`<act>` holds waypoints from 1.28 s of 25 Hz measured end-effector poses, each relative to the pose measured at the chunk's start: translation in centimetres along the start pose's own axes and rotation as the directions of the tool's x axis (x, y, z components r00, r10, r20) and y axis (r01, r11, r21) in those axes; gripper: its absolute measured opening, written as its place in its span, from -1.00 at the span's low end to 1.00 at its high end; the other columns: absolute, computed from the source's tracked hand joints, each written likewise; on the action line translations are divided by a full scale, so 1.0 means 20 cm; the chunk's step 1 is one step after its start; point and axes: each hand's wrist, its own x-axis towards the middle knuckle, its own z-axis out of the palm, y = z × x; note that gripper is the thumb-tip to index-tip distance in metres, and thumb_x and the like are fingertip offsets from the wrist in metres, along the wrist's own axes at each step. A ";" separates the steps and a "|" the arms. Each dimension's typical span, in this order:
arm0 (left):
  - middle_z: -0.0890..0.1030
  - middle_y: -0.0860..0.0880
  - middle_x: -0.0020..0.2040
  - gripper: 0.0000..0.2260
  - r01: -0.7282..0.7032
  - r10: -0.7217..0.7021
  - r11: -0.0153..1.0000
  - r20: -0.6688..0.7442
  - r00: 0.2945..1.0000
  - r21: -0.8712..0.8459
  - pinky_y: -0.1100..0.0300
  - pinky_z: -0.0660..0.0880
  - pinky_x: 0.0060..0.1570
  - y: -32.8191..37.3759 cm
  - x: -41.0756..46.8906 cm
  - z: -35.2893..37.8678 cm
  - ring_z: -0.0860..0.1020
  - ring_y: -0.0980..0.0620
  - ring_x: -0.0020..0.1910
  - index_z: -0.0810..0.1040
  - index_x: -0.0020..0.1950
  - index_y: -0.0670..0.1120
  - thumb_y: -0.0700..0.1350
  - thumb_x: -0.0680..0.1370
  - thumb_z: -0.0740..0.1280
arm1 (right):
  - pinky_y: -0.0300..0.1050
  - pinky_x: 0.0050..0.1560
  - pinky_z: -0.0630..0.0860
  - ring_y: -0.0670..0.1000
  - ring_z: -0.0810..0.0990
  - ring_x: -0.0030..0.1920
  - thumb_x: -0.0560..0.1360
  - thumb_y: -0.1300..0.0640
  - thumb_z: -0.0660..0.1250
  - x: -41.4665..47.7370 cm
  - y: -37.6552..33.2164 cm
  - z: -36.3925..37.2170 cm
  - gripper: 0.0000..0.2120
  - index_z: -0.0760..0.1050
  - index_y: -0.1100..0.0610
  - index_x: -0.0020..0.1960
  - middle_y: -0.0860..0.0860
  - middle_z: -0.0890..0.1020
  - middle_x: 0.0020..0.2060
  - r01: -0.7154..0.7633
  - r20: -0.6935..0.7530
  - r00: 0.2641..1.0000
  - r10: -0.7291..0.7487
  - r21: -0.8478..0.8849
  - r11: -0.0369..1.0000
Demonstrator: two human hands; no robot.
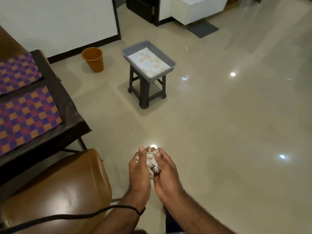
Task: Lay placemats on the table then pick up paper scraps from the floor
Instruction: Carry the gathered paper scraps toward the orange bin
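A crumpled wad of white paper scraps (151, 162) is cupped between both my hands above the floor, low in the middle of the view. My left hand (140, 169) curls round its left side and my right hand (164, 171) round its right side. Two checked purple-and-orange placemats (28, 114) (17, 70) lie flat on the dark table (67, 105) at the left. A few tiny white scraps (186, 48) (289, 79) lie on the beige floor at the far right.
An orange bin (93, 59) stands by the white wall. A grey tray (170, 60) lined with patterned paper sits on a dark stool (146, 92) mid-floor. A brown chair (64, 186) is at my lower left. A dark mat (202, 29) lies far back.
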 end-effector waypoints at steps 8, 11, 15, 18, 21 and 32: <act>0.75 -0.23 -0.01 -0.68 -0.046 0.001 0.981 -0.231 0.973 -0.190 0.13 0.68 -0.13 0.36 0.62 0.36 0.74 -0.17 -0.03 0.75 -0.01 -0.09 0.07 0.66 0.29 | 0.04 0.17 0.60 0.24 0.64 0.22 0.65 0.18 0.25 0.68 -0.41 0.39 -0.75 0.58 0.27 0.23 0.28 0.66 0.17 -0.130 0.208 0.967 0.145 -0.086 0.988; 0.75 -0.24 -0.03 -0.68 -0.079 0.007 0.969 -0.296 0.955 -0.233 0.08 0.67 -0.13 0.50 0.90 0.37 0.74 -0.20 -0.03 0.76 -0.03 -0.09 0.06 0.67 0.28 | -0.01 0.12 0.62 0.23 0.65 0.22 0.65 0.19 0.24 0.93 -0.44 0.61 -0.76 0.60 0.25 0.22 0.27 0.66 0.17 -0.176 0.252 0.949 0.192 -0.083 0.981; 0.74 -0.25 -0.02 -0.68 -0.103 0.006 0.959 -0.344 0.939 -0.263 0.04 0.65 -0.07 0.72 1.33 0.32 0.73 -0.21 -0.01 0.75 -0.02 -0.10 0.07 0.67 0.29 | -0.02 0.10 0.63 0.23 0.65 0.21 0.65 0.21 0.23 1.27 -0.45 0.97 -0.76 0.58 0.26 0.24 0.27 0.66 0.17 -0.212 0.253 0.941 0.227 -0.085 0.974; 0.74 -0.25 0.01 -0.67 -0.114 0.010 0.951 -0.341 0.940 -0.287 0.05 0.66 -0.06 0.90 1.64 0.27 0.73 -0.21 0.01 0.74 0.01 -0.14 0.07 0.67 0.30 | -0.03 0.07 0.63 0.21 0.67 0.19 0.65 0.22 0.25 1.49 -0.44 1.25 -0.77 0.60 0.25 0.21 0.26 0.67 0.15 -0.202 0.243 0.947 0.208 -0.051 0.978; 0.74 -0.27 -0.01 -0.67 -0.116 0.000 0.944 -0.350 0.937 -0.310 0.04 0.66 -0.07 1.06 1.89 0.24 0.73 -0.21 -0.02 0.75 -0.03 -0.14 0.03 0.68 0.29 | -0.04 0.05 0.63 0.20 0.68 0.17 0.65 0.23 0.24 1.68 -0.45 1.49 -0.77 0.57 0.26 0.23 0.26 0.67 0.15 -0.220 0.224 0.948 0.227 -0.054 0.974; 0.74 -0.28 0.00 -0.64 -0.207 0.057 0.925 -0.422 0.905 -0.319 0.00 0.65 -0.02 1.68 3.20 0.19 0.73 -0.25 0.02 0.73 0.01 -0.16 0.08 0.68 0.27 | 0.12 0.26 0.57 0.21 0.68 0.15 0.64 0.22 0.26 2.75 -0.51 2.50 -0.72 0.49 0.25 0.32 0.26 0.69 0.12 -0.224 0.219 0.945 0.244 -0.112 0.968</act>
